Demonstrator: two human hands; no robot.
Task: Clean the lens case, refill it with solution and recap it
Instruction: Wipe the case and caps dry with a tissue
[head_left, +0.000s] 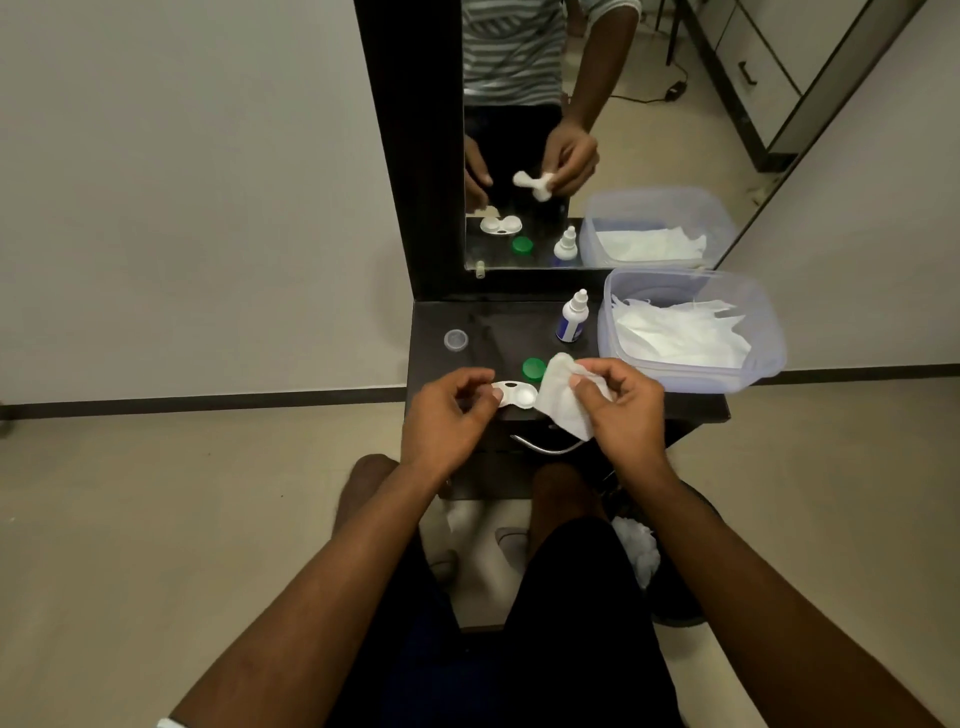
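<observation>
Clear tub (763, 364) holding white tissues (680, 332); dropper bottle (571, 317), label unreadable; lens case (519, 397) uncapped. Right hand (621, 410) grip pinching tissue (563, 400); left hand (449, 415) grip on case.

dim, soft indoor light, faint shadows, wide-angle bending at edges, slight overall blur, dark tabletop underexposed

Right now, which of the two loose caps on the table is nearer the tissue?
The green cap, right beside the tissue in the right hand. The clear cap sits apart at the table's far left.
</observation>
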